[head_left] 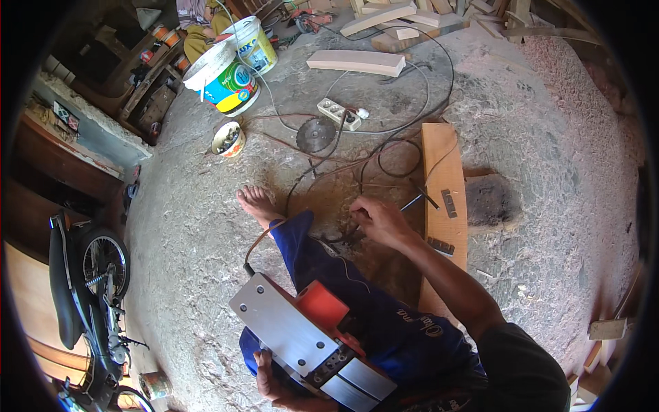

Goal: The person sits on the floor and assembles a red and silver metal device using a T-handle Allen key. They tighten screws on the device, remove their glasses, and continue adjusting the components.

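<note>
An electric planer (281, 323), red with a silver sole, rests upside down across my lap with its cutter slot facing up. My left hand (268, 378) grips its side near the lower edge. My right hand (377, 218) is held out past my knee, its fingers curled; whatever they may hold is hidden. Just beyond it a T-shaped metal tool (412, 202) shows, partly behind the hand; I cannot tell whether the hand touches it. On the wooden board (445, 161) to the right lie two small dark metal pieces, one upper (449, 203) and one lower (441, 245).
Cables wind across the rough floor around a power strip (340, 114) and a circular saw blade (315, 134). A small tub (228, 139) of metal bits stands near two large buckets (230, 86). Timber (357, 63) lies at the back. A motorcycle (93, 295) stands left.
</note>
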